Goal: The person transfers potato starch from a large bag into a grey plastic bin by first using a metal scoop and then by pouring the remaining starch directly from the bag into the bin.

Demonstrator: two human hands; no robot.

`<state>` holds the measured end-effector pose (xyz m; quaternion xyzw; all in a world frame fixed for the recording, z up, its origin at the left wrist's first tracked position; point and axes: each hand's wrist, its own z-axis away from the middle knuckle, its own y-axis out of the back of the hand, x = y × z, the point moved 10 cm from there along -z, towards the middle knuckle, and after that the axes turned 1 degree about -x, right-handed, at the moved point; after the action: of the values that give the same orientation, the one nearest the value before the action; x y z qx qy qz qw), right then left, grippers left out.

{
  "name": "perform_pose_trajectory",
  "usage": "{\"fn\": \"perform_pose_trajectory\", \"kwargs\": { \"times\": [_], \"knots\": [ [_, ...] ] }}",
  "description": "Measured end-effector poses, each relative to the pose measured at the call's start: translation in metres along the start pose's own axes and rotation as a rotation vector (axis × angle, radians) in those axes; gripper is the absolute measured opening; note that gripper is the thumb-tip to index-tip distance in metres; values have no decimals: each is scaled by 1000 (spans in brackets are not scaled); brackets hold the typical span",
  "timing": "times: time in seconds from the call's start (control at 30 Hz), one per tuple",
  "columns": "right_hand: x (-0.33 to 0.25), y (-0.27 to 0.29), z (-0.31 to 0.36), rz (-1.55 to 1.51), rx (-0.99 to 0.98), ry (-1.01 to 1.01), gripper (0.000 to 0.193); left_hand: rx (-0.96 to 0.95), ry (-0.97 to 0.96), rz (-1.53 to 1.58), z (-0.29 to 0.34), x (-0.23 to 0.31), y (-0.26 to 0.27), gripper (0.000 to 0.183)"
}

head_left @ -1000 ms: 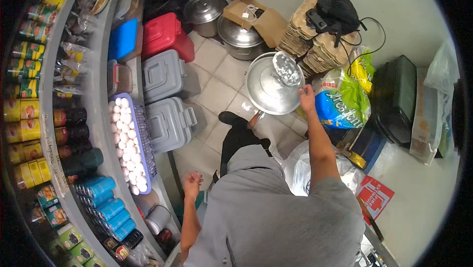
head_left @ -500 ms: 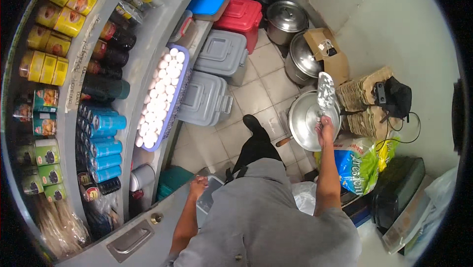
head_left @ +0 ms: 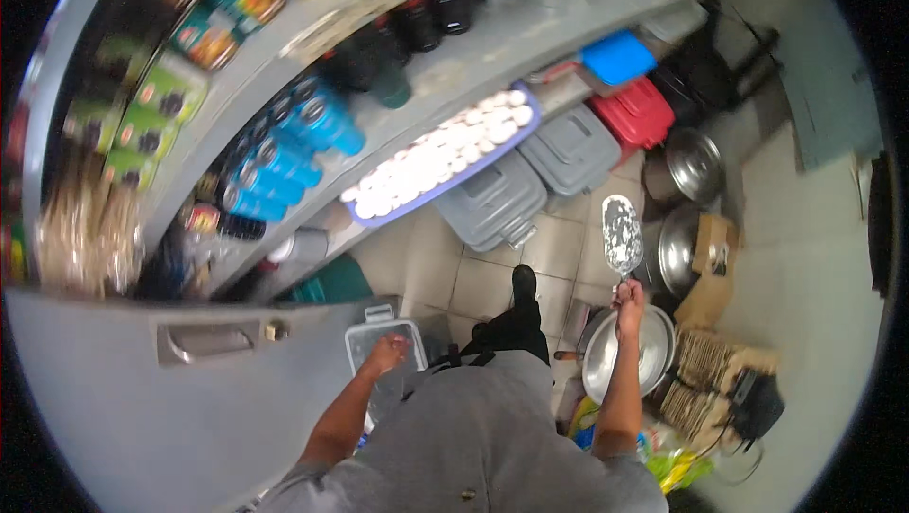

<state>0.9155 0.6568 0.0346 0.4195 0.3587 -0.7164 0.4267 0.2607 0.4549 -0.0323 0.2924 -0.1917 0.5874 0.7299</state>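
Note:
In my right hand, closed round its handle end, is an oblong scoop-like utensil. Its rounded surface is silvery with white patches, and I cannot make out what the white is. It is held out over the tiled floor, beside a lidded steel pot. Below my right forearm stands a wide round metal pan or lid. My left hand is over a clear plastic bin with a pale rim; blur hides how its fingers are set and whether they touch the bin.
Shelves on the left hold blue cans, green-labelled cans and a purple tray of eggs. Grey lidded bins and a red bin stand below. A grey door is at lower left. Egg cartons are stacked at right.
My view has swung left, so the shelves and door fill more of it. The scoop stays in my right hand. My left hand now appears over the clear bin.

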Motion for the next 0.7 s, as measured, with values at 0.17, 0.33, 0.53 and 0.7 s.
{"fn": "perform_pose_trajectory", "kwargs": {
  "times": [0.17,0.33,0.53,0.7],
  "knots": [
    [-18,-59,-11,218,-335,28,25,133,-90,-193,41,6,-36,46],
    [-11,-132,7,499,-572,-11,18,295,88,-61,99,-34,-46,53],
    [-9,-236,32,648,-890,-28,15,375,220,182,139,-95,-61,50],
    [2,-351,52,641,-1228,-101,16,598,-80,194,153,-174,-74,36]
  ]
}}
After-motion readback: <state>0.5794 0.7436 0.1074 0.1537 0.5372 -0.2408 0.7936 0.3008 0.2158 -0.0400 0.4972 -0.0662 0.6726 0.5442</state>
